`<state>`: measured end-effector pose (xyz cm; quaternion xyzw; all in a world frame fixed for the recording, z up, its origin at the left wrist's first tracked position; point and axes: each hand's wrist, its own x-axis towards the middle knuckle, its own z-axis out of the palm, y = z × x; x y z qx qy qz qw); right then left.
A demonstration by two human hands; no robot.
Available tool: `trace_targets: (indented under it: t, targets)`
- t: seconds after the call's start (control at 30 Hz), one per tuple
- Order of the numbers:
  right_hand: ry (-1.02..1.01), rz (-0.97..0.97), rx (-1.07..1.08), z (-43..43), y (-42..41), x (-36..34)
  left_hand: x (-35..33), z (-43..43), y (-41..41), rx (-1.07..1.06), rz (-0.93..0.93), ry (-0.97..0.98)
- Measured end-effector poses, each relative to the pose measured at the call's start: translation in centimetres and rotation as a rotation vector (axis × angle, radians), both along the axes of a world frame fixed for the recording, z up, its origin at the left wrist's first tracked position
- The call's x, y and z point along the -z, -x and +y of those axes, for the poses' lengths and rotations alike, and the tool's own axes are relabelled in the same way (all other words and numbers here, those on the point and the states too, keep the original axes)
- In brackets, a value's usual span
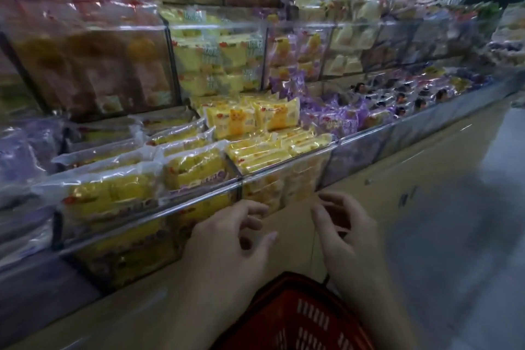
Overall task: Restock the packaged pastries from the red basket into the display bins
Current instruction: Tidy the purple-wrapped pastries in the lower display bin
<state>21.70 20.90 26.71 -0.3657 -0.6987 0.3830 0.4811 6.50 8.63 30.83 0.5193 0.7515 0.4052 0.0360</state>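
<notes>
Tiered clear display bins [284,176] line a shop aisle beside a glossy grey floor [468,236], stocked with yellow and purple packaged pastries [193,170] whose print is too blurred to read. The red basket [298,318] sits low in front. Above it, the left grip [235,239] is loosely curled, holding nothing. Whether the right grip [343,230] pinches a thin dark cord [311,247] cannot be told.
</notes>
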Motion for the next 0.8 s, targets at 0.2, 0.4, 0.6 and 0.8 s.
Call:
trace_targets:
  t: [0.2, 0.4, 0.6, 0.8]
  targets:
    - [0.043, -0.109, -0.018, 5.5, 3.8, -4.5, -2.7, 7.2, 1.2, 0.045, -0.050, 0.010]
    - [0.061, -0.519, -0.066, 7.1, 5.3, -11.8, -9.8, 10.2, 2.0, 0.045, 0.007, 0.261]
    - [0.265, -0.847, -0.258, 5.7, 2.4, -21.6, -19.4, 9.4, 1.0, 0.155, 0.112, 0.659]
    - [0.296, -0.891, -0.280, 5.1, -4.7, -29.5, -27.8, 8.2, -2.5, 0.193, 0.205, 0.893]
